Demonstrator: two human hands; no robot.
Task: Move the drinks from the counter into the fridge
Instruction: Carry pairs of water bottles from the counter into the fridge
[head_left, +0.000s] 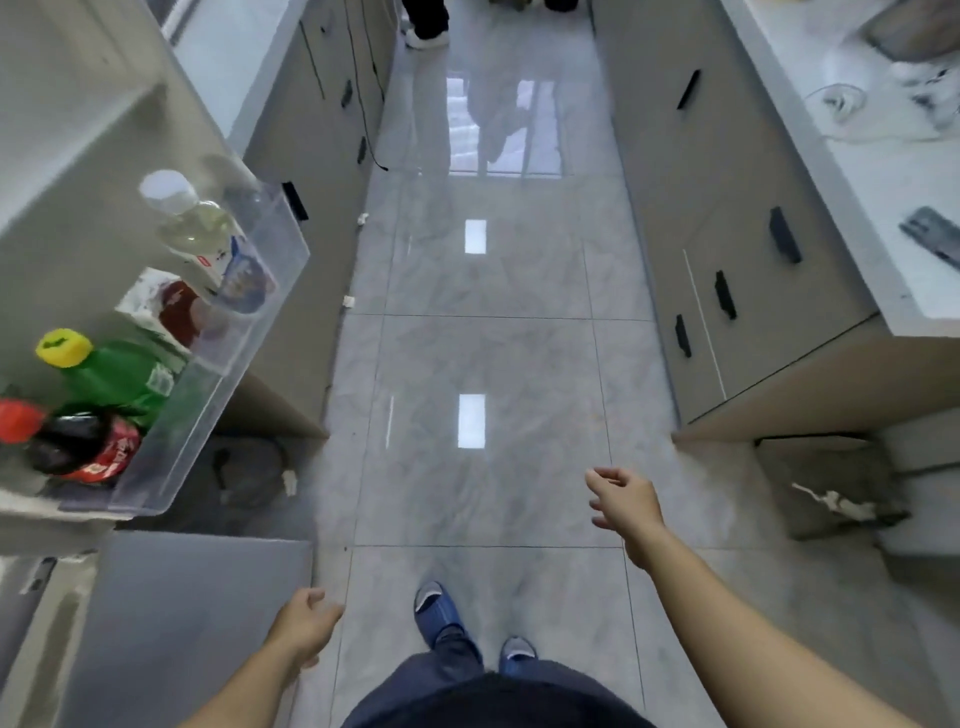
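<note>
Both hands hold nothing: left hand and right hand hang with fingers loosely apart. Four drinks stand in the fridge door shelf, up and left of the left hand. No further drinks are identifiable on the counter; the task is judged nearly complete.

Clear door shelf of the open fridge, at left: holds, front to back, a cola bottle, green bottle, a red-and-white carton, and a clear white-capped bottle. All upright, packed close together.
</note>
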